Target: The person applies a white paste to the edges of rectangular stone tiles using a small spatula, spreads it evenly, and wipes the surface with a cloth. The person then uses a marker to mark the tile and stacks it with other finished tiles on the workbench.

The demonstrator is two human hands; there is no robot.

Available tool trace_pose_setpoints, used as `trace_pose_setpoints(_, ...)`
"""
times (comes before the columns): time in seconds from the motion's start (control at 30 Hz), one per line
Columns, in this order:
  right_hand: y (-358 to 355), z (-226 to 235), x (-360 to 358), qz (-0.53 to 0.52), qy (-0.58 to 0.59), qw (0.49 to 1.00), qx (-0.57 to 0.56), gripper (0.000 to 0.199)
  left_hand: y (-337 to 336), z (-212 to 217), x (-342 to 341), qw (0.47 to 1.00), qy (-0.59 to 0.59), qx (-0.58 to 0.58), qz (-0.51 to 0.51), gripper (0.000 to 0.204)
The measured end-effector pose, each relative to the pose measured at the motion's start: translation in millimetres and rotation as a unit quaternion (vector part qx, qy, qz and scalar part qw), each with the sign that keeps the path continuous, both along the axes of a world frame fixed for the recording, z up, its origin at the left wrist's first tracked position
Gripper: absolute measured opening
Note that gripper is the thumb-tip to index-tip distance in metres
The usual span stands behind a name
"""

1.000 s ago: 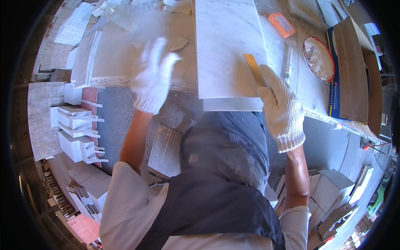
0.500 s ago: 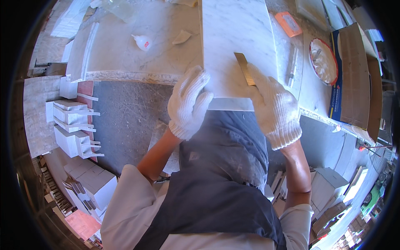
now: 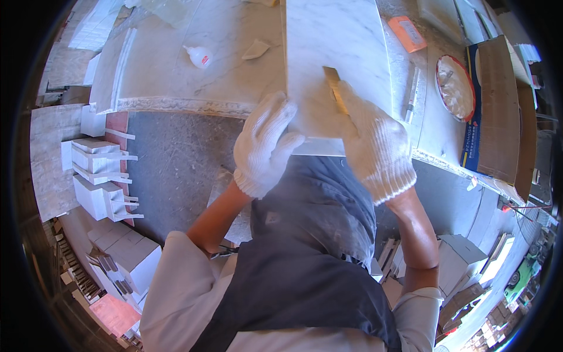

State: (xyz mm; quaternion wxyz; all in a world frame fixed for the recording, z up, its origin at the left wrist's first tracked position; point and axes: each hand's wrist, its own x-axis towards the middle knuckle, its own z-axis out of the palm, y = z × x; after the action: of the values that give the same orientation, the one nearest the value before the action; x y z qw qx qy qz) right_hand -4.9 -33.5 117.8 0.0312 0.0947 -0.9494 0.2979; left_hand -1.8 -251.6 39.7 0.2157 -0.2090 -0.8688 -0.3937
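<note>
A white marble slab [image 3: 335, 35] with grey veins lies lengthwise before me, its near end close to my apron. My left hand [image 3: 264, 141], in a white knitted glove, rests at the slab's near left corner. Its fingers are stretched out and the thumb stands apart, pointing right. My right hand [image 3: 375, 141], gloved the same way, is closed on a flat gold-coloured strip [image 3: 335, 88] that looks like a scraper blade. The strip slants up and left out of the fingers, over the slab's face. The right fingertips are partly hidden behind the back of the glove.
Left of the slab are a small white squeeze bottle [image 3: 197, 57] and a stone chip [image 3: 256, 50]. To the right lie an orange box [image 3: 407, 33], a red-rimmed tub of pale paste [image 3: 455, 88] and an open cardboard box [image 3: 498, 105]. White blocks [image 3: 97, 155] stand at far left.
My right hand has shifted left and slightly away from me with the gold-coloured strip. My left hand stays at the slab's corner, almost unmoved.
</note>
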Motion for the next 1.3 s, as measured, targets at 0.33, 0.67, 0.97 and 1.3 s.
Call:
trace_pose_setpoints(0.33, 12.2, 16.9, 10.5, -0.002, -0.048, 0.999, 0.001, 0.043, 3.5, -7.8, 3.4, 1.000, 0.005, 0.014, 0.018, 0.049)
trace_pose_setpoints(0.67, 21.8, 9.0, -14.5, -0.037, -0.088, 0.943, -0.320, 0.046, 0.3, -5.8, 3.9, 0.999, -0.029, 0.028, 0.011, 0.044)
trace_pose_setpoints(0.97, 82.7, -15.4, 54.1, -0.225, -0.120, 0.873, -0.416, 0.058, 15.5, 32.6, 0.0, 0.996, 0.038, 0.064, -0.049, 0.035)
trace_pose_setpoints(1.3, 94.7, -36.9, 73.0, -0.272, -0.100, 0.831, -0.475, 0.064, 28.5, 84.3, -31.7, 0.986, 0.054, -0.156, -0.008, 0.037)
